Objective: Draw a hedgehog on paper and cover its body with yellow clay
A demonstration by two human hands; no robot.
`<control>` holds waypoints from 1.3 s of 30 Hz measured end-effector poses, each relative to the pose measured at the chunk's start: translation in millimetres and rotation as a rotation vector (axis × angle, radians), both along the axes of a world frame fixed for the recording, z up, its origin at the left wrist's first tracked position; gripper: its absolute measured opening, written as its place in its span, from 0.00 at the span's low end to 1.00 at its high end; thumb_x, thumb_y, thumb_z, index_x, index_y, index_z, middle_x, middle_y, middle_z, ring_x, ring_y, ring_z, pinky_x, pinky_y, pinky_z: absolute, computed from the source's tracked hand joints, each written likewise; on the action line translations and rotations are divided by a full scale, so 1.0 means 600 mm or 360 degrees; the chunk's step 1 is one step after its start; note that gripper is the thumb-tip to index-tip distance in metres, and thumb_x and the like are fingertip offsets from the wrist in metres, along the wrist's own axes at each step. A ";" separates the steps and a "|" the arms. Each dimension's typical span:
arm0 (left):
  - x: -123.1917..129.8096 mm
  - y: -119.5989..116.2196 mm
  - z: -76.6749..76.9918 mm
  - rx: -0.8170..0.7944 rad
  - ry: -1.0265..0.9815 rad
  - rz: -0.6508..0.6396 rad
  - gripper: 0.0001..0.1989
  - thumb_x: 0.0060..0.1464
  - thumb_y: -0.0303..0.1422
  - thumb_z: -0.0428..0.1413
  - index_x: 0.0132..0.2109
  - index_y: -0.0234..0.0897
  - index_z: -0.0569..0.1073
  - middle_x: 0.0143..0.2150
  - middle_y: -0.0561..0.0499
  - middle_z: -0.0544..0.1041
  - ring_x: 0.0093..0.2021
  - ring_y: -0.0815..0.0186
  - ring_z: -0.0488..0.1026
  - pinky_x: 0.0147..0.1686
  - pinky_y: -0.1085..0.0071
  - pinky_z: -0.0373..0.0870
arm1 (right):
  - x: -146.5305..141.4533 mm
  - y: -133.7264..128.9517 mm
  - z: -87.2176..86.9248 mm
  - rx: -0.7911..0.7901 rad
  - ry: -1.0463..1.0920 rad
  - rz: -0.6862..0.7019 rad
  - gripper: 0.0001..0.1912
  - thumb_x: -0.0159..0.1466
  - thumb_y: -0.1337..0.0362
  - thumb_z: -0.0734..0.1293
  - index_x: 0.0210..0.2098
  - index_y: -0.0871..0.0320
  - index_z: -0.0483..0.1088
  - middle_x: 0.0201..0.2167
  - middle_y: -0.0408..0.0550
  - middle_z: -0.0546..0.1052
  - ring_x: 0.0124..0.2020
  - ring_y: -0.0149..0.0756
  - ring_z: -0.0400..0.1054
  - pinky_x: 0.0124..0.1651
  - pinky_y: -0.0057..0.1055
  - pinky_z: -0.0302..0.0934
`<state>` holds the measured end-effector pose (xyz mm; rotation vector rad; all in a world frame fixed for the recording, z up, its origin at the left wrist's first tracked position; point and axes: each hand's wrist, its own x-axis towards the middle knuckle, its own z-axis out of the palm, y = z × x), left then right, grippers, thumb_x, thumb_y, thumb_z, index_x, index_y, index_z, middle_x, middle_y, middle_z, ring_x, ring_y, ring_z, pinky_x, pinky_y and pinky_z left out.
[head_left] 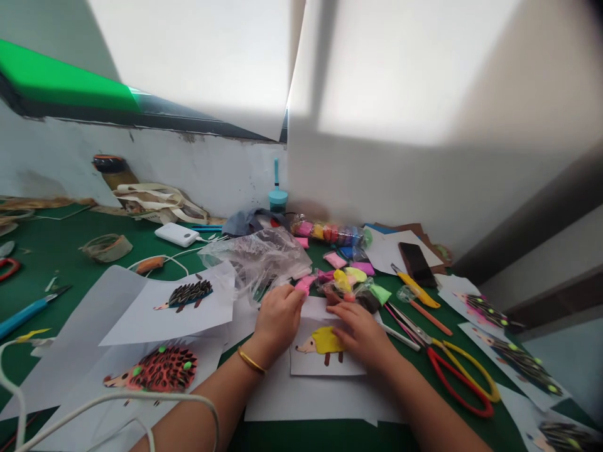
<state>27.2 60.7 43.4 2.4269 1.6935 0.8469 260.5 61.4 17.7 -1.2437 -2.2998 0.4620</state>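
Note:
My left hand (280, 320), with a gold bangle on the wrist, has its fingers curled together against a small pink packet of modelling clay (305, 285). My right hand (360, 329) lies with fingers apart over the right part of a white card (306, 365), its thumb by the yellow clay body (328, 340) of a hedgehog picture. That hedgehog has a pale pointed face and two brown legs. Just beyond both hands is a pile of clay packets, including a bright yellow lump (342, 280) and a green packet (379, 293).
Hedgehog pictures with seed spines lie left (188, 292) and right (518, 361). Scissors (459, 376), a yellow cutter (417, 287) and a phone (417, 263) are at right. A clear plastic bag (259, 254) lies beyond my left hand; a white cable (117, 397) crosses front left.

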 end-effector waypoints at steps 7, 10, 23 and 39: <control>-0.001 0.001 -0.019 -0.0294 0.0090 -0.0490 0.07 0.58 0.30 0.54 0.39 0.38 0.78 0.37 0.47 0.75 0.40 0.60 0.71 0.40 0.67 0.64 | 0.022 -0.039 -0.002 0.0129 -0.0278 0.0086 0.21 0.63 0.71 0.59 0.51 0.52 0.74 0.46 0.52 0.75 0.47 0.44 0.67 0.50 0.43 0.62; 0.003 -0.003 -0.025 -0.0405 0.0215 -0.0547 0.08 0.58 0.31 0.54 0.42 0.39 0.78 0.37 0.47 0.75 0.39 0.60 0.71 0.40 0.67 0.63 | 0.021 -0.057 -0.006 0.0160 -0.0447 0.0057 0.22 0.64 0.68 0.60 0.56 0.50 0.71 0.56 0.52 0.71 0.56 0.49 0.62 0.57 0.49 0.56; 0.013 -0.026 -0.017 -0.0426 0.0427 -0.0453 0.33 0.33 0.52 0.69 0.44 0.39 0.74 0.42 0.45 0.72 0.44 0.51 0.68 0.42 0.61 0.63 | 0.006 -0.063 -0.017 0.0258 -0.0686 0.0156 0.28 0.67 0.44 0.58 0.62 0.48 0.63 0.70 0.50 0.53 0.69 0.55 0.46 0.61 0.55 0.48; 0.013 -0.023 -0.018 -0.0478 0.0408 -0.0435 0.35 0.31 0.54 0.69 0.45 0.40 0.74 0.42 0.45 0.72 0.44 0.50 0.68 0.43 0.59 0.63 | 0.002 -0.063 -0.030 0.0377 -0.0738 0.0008 0.27 0.67 0.44 0.57 0.61 0.45 0.65 0.70 0.51 0.53 0.69 0.55 0.45 0.58 0.56 0.51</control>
